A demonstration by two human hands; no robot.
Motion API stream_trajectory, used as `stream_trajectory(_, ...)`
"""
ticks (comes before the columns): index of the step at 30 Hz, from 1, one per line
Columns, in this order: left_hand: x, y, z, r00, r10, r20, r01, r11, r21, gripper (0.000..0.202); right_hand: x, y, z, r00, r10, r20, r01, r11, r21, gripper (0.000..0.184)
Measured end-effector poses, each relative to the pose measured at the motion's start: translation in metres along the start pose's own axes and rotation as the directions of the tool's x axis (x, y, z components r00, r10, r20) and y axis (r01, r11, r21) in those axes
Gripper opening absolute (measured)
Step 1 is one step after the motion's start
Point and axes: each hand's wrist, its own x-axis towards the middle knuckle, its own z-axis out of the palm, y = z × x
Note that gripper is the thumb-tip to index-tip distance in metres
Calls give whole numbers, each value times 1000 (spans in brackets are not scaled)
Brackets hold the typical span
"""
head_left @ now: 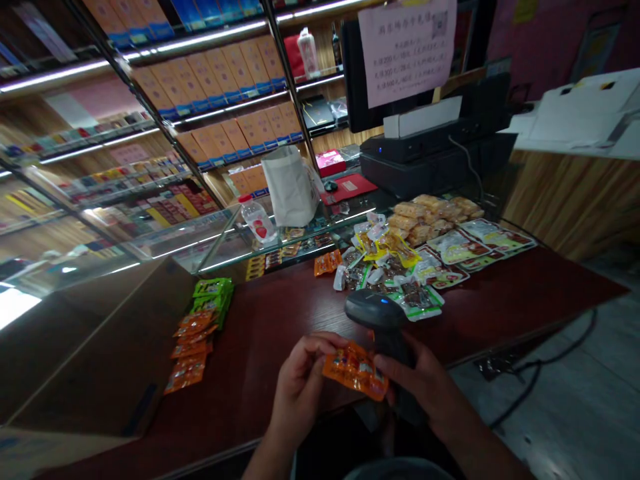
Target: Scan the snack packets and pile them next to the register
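Observation:
An orange snack packet point(353, 369) is pinched at its left end by my left hand point(303, 377), just over the front of the dark red counter. My right hand point(425, 380) is wrapped round the handle of a black barcode scanner point(380, 312), and its thumb rests at the packet's right end. A blue light shows on top of the scanner's head. Beyond it lies a pile of clear and yellow snack packets point(385, 260). To the left, several orange packets point(190, 350) lie in a row, with green packets point(215, 293) behind them.
A large cardboard box point(95, 347) stands at the left. Behind the counter point(280, 313) are a glass case, a strawberry-labelled bottle point(257, 220), a white bag point(290, 187) and a monitor with a paper sign point(407, 50). Wrapped tan snacks point(425, 217) lie at the right back.

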Motion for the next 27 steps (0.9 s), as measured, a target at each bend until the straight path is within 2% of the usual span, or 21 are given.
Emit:
stream_trajectory(4, -5, -2, 19, 978, -157, -134, 141, 982, -123, 19, -1, 3, 0, 999, 20, -32, -18, 998, 53, 56)
stream_trajectory(6, -8, 0, 26, 942, -278, -186, 234, 946, -224, 31, 1, 5, -1, 998, 11, -66, -7, 998, 65, 55)
stream_trajectory(8, -9, 0, 29, 892, -415, -180, 341, 878, -334, 42, 3, 6, -3, 997, -13, -79, 17, 999, 46, 55)
stream_trajectory(11, -9, -2, 24, 819, -564, -102, 494, 785, -373, 51, 7, 5, -11, 996, -72, -43, 69, 996, -61, 52)
stream_trajectory(15, -3, -3, 8, 761, -637, 127, 649, 747, -144, 42, 8, -3, -23, 993, -101, 65, 116, 948, -297, 39)
stream_trajectory(17, 1, 0, 1, 717, -644, 267, 673, 739, -25, 35, 6, -8, -27, 989, -59, 139, 112, 906, -408, 31)
stream_trajectory(19, 5, 4, -4, 666, -647, 371, 681, 731, 51, 30, 5, -11, -29, 980, -17, 198, 113, 870, -480, 30)
stream_trajectory(23, 10, 10, -6, 578, -687, 440, 699, 695, 169, 30, 3, -10, -27, 965, 22, 261, 118, 854, -508, 38)
stream_trajectory(25, 11, 10, -6, 580, -696, 423, 709, 687, 158, 32, 4, -9, -25, 968, 18, 251, 116, 852, -511, 36)
stream_trajectory(27, 11, 6, -7, 640, -683, 351, 706, 703, 81, 35, 5, -11, -25, 985, -26, 172, 111, 854, -508, 31)
